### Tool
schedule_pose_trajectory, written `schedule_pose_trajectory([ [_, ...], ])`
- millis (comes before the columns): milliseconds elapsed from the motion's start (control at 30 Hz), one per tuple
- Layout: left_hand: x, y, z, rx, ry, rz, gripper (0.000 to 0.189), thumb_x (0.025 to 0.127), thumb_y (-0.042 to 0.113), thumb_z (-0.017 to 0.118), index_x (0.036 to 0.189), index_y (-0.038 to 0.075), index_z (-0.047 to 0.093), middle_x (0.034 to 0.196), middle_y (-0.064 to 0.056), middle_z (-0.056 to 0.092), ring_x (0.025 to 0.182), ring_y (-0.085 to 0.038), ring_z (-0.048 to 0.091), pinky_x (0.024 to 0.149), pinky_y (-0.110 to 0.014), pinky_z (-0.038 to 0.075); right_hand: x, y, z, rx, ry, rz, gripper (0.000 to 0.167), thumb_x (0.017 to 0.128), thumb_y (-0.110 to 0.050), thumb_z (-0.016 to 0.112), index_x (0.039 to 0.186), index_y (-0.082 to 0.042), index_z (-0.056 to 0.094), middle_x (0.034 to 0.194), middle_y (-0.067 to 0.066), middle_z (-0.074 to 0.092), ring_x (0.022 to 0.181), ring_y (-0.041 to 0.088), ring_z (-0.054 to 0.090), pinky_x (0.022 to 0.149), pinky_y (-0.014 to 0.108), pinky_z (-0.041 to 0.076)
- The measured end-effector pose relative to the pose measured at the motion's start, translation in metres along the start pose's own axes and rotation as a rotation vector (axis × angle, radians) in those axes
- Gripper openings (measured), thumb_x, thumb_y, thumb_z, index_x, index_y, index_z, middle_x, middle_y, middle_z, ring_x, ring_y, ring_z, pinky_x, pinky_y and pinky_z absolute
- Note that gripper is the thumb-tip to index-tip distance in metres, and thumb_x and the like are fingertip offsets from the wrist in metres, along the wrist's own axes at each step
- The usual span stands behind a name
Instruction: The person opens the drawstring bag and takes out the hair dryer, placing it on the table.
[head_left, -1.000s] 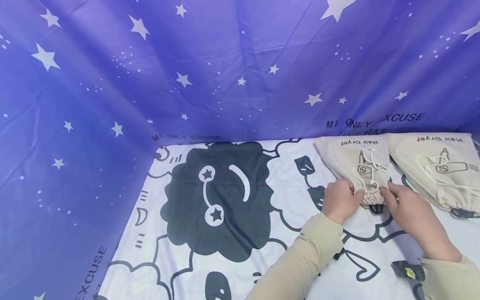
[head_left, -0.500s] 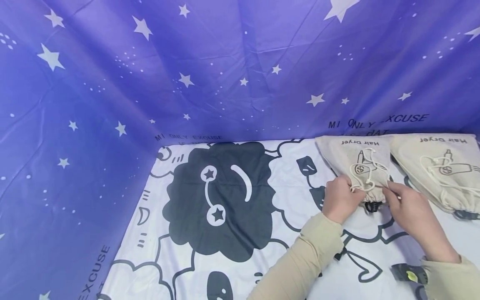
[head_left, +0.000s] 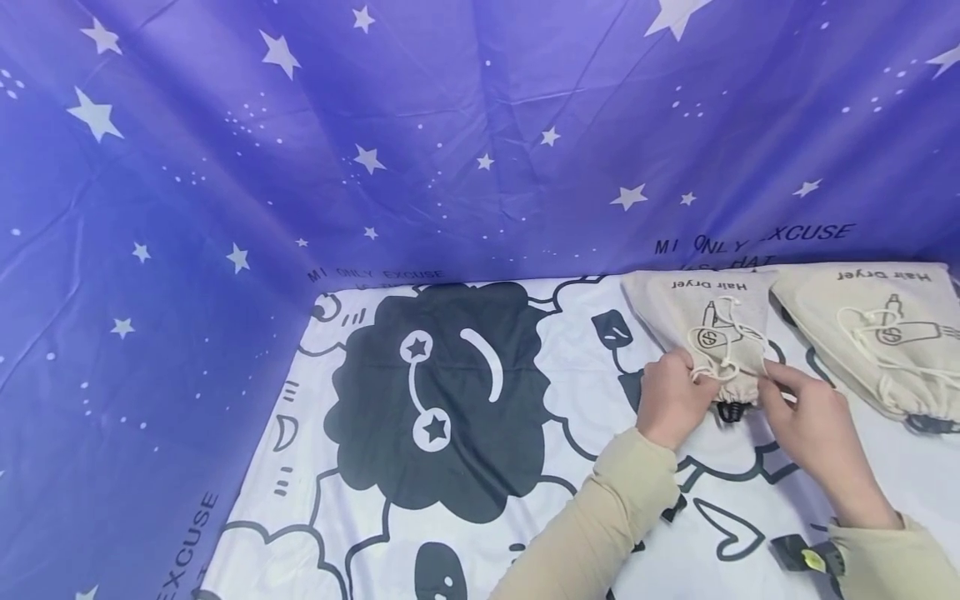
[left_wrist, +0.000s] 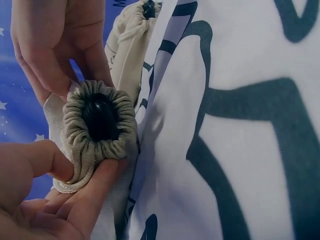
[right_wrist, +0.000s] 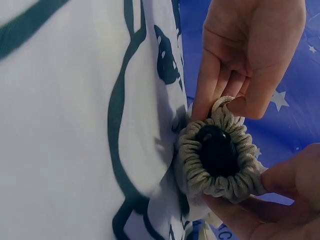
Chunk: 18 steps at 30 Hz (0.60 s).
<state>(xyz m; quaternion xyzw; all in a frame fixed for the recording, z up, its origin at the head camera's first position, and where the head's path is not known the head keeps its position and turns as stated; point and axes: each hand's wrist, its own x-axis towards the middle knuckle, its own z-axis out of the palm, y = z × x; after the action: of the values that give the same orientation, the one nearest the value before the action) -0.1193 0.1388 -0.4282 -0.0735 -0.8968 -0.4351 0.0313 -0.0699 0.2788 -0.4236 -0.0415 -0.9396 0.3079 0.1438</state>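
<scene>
Head view, seen from my remote post: left hand (head_left: 671, 402) and right hand (head_left: 812, 421) pinch opposite sides of "Hair Dryer" drawstring bag (head_left: 693, 302) on white printed cloth (head_left: 581, 408), near starry curtain (head_left: 420, 192). Second bag (head_left: 892, 350) just beside, to right. Left wrist view: I see left fingers narrowed on ruffled mouth, black object (left_wrist: 102, 117) inside. Right wrist view: right fingers likewise grip mouth's other side, black object framed by gathers.

The bag (head_left: 699, 333) I grip is cream with dark print, my sleeves (head_left: 592, 512) beige. The backdrop (head_left: 450, 92) is blue-purple with white stars, the cloth (head_left: 588, 392) white with black cartoons
</scene>
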Motion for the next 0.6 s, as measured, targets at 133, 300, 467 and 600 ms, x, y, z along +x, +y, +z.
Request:
schedule_pose_trajectory([
  [133, -0.001, -0.004, -0.002, -0.049, 0.033, -0.036, 0.039, 0.071, 0.011, 0.075, 0.059, 0.017, 0.038, 0.046, 0.011, 0.032, 0.045, -0.004, 0.034, 0.042, -0.016, 0.027, 0.001, -0.006, 0.003, 0.014, 0.024, -0.016, 0.033, 0.091, 0.002, 0.054, 0.119, 0.018, 0.059, 0.108, 0.042, 0.061, 0.091, 0.056, 0.063, 0.054, 0.004, 0.032],
  [300, -0.003, -0.010, -0.005, -0.094, 0.065, -0.061, 0.035, 0.071, 0.009, 0.075, 0.059, 0.016, 0.043, 0.047, 0.012, 0.034, 0.046, -0.003, 0.035, 0.042, -0.016, 0.028, 0.002, -0.013, 0.008, 0.011, 0.026, -0.027, 0.032, 0.089, 0.002, 0.056, 0.117, 0.017, 0.061, 0.105, 0.040, 0.063, 0.068, 0.033, 0.062, 0.049, 0.013, 0.035],
  [467, -0.003, -0.017, -0.011, -0.116, 0.091, -0.040, 0.033, 0.071, 0.007, 0.074, 0.059, 0.015, 0.044, 0.047, 0.013, 0.034, 0.046, -0.003, 0.034, 0.042, -0.015, 0.027, 0.003, -0.019, 0.012, 0.016, 0.022, -0.041, 0.033, 0.088, 0.001, 0.057, 0.118, 0.014, 0.063, 0.104, 0.037, 0.065, 0.072, 0.037, 0.061, 0.054, 0.018, 0.035],
  [600, -0.003, -0.019, -0.016, -0.121, 0.115, -0.038, 0.032, 0.071, 0.006, 0.072, 0.059, 0.014, 0.043, 0.048, 0.013, 0.032, 0.047, -0.005, 0.035, 0.043, -0.016, 0.027, 0.004, -0.024, 0.015, 0.021, 0.031, -0.042, 0.033, 0.088, 0.001, 0.056, 0.118, 0.011, 0.064, 0.103, 0.034, 0.067, 0.080, 0.044, 0.066, 0.056, 0.015, 0.035],
])
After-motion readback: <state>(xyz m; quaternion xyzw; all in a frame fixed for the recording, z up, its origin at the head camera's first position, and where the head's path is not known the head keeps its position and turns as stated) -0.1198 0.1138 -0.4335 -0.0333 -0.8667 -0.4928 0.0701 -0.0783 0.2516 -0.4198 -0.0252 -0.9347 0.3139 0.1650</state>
